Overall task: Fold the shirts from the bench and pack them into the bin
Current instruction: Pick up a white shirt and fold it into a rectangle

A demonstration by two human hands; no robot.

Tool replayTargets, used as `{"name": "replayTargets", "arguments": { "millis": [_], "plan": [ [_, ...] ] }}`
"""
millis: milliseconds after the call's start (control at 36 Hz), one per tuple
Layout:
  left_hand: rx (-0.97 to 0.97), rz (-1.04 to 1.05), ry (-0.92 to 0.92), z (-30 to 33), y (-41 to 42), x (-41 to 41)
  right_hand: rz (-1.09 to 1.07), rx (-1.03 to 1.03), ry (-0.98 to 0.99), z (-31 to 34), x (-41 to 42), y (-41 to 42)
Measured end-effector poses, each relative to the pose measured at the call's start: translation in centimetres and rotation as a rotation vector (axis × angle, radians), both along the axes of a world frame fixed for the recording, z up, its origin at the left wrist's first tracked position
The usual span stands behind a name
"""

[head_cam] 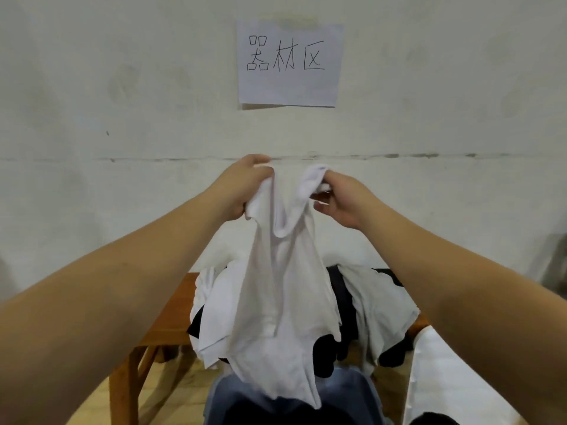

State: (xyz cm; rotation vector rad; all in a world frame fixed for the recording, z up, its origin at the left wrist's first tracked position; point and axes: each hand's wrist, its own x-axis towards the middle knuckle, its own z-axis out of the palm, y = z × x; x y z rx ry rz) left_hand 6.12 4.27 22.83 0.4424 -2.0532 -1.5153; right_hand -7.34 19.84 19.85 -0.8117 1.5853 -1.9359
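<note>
White shirt (pixel 282 289): held up at its top edge, gripped by left hand (pixel 245 185) and right hand (pixel 340 200); hung above shirt pile (pixel 374 305) on wooden bench (pixel 171 314)

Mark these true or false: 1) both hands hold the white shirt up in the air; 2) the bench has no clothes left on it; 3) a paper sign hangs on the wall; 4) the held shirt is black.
1) True: the left hand and the right hand each grip the top of the white shirt, which hangs below them.
2) False: a pile of white and black clothes lies on the wooden bench.
3) True: a paper sign with handwriting is on the wall.
4) False: it is white.
</note>
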Motion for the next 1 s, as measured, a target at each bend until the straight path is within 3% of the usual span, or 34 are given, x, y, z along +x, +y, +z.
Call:
{"name": "replayTargets", "arguments": {
  "millis": [139, 222, 333, 444, 750, 1000],
  "plan": [
    [-0.006, -0.257, -0.148, -2.2, 2.0, -1.0, 0.047, -0.064, 0.033, 1.3, 1.0, -2.1],
    [-0.088, -0.170, -0.202, -2.7, 2.5, -1.3, 0.061, -0.061, 0.055, 1.1, 1.4, -2.0],
    [-0.010, -0.102, -0.149, -2.8, 2.6, -1.6, 0.078, -0.059, 0.126, -1.2, 0.4, -1.1],
    [0.057, -0.097, -0.080, -2.6, 2.6, -1.7, 0.007, -0.019, 0.062, -6.2, -0.2, 0.5],
    [0.142, -0.163, 0.036, -0.2, 1.6, -1.4, 0.117, 0.715, 0.259, -22.6, -1.7, 4.7],
    [0.189, -0.138, 0.077, 1.1, 0.6, -0.6, 0.331, 0.890, 0.310, -27.9, 0.8, 2.3]
  ]
}}
